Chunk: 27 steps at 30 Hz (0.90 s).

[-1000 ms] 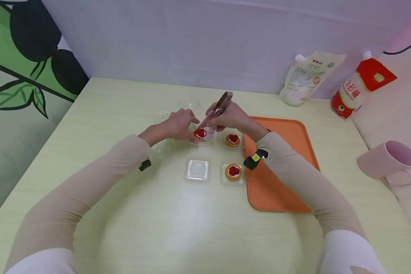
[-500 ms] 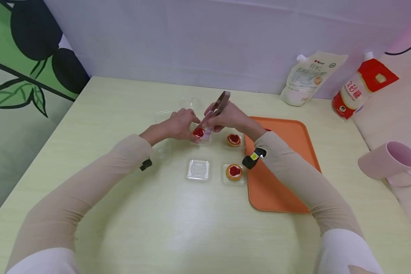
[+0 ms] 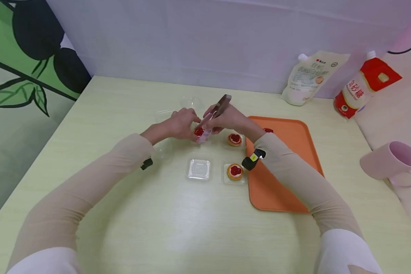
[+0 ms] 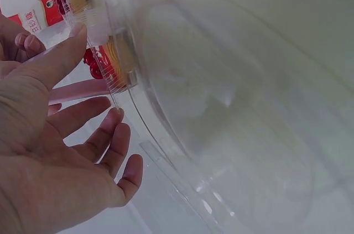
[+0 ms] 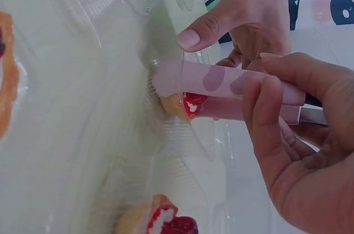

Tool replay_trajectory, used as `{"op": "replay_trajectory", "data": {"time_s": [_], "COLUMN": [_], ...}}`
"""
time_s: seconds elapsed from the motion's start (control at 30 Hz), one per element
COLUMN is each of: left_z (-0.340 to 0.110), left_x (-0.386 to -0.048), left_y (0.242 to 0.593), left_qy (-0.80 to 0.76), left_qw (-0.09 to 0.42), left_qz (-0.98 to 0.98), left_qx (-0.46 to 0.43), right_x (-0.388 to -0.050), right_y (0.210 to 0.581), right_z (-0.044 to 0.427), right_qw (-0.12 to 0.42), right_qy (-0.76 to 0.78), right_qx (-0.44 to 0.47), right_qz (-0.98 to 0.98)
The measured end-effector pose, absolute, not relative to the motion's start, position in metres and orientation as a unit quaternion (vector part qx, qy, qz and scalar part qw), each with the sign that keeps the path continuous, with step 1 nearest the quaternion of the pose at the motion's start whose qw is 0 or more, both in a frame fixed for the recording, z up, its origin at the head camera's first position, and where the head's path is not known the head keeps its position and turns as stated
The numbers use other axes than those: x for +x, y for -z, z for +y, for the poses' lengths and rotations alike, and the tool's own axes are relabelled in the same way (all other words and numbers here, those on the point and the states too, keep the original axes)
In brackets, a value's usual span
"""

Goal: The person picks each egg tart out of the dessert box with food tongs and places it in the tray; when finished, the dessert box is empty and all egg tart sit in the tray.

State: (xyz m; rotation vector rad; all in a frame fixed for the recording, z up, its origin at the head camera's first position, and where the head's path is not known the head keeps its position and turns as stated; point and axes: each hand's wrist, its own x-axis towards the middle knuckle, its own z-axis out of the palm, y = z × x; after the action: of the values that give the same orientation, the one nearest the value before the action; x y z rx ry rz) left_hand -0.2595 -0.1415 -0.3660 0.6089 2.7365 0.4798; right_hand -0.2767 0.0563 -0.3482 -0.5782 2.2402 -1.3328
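With a clock laid over the head view, its centre on the leftmost tart (image 3: 198,132), a lilac sheet (image 3: 191,42) with faint creases hangs across the back from eleven to two. Before it spreads a table (image 3: 178,228) with a pale wood-grain finish and a soft glare at six. At ten, a mural (image 3: 37,30) carries flat black ovals and outlined leaves over green. Beige sleeves (image 3: 99,180), wrinkled at the elbows, reach in from seven and five. An orange tray (image 3: 277,194), flat with rounded corners and a raised lip, lies between three and four, partly beneath the right sleeve. A pale spouted pouch (image 3: 306,85) leans at two; just right of it stands a red bag (image 3: 356,95). A smooth pink mug (image 3: 380,163) is at three, its looped handle turned outward. The left hand (image 3: 182,123), at ten, has thumb and fingers spread at the rim of a ribbed, transparent box (image 5: 174,131); how firmly they press I cannot tell. The right hand (image 3: 226,117), at two, pinches tongs (image 3: 220,107) with a bent metal back and pink arms reaching into that box, on either side of the leftmost tart; contact is unclear. That tart sits in the box, tan-crusted, with white cream and glossy red fruit. Another square box (image 3: 199,169) lies at six. Similar round tarts (image 3: 234,139) sit in boxes at three and between four and five.
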Motion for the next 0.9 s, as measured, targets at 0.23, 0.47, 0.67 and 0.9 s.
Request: {"op": "replay_trajectory", "data": {"time_s": [0.23, 0.47, 0.67, 0.9], "left_z": [-0.142, -0.141, -0.140, -0.139], "left_x": [-0.259, -0.260, -0.259, -0.258], "left_y": [0.365, 0.366, 0.365, 0.362], "left_qy": [-0.166, -0.163, -0.163, -0.158], "left_qw": [0.148, 0.145, 0.154, 0.161], "left_qz": [0.951, 0.951, 0.951, 0.952], "left_qx": [0.213, 0.220, 0.214, 0.207], "right_x": [-0.276, -0.275, -0.275, -0.274], "right_y": [0.346, 0.349, 0.352, 0.357], "right_z": [0.055, 0.054, 0.055, 0.058], "right_qw": [0.224, 0.201, 0.179, 0.163], "right_qy": [0.456, 0.449, 0.455, 0.481], "right_qx": [-0.221, -0.238, -0.235, -0.215], "right_qz": [0.832, 0.837, 0.840, 0.834]}}
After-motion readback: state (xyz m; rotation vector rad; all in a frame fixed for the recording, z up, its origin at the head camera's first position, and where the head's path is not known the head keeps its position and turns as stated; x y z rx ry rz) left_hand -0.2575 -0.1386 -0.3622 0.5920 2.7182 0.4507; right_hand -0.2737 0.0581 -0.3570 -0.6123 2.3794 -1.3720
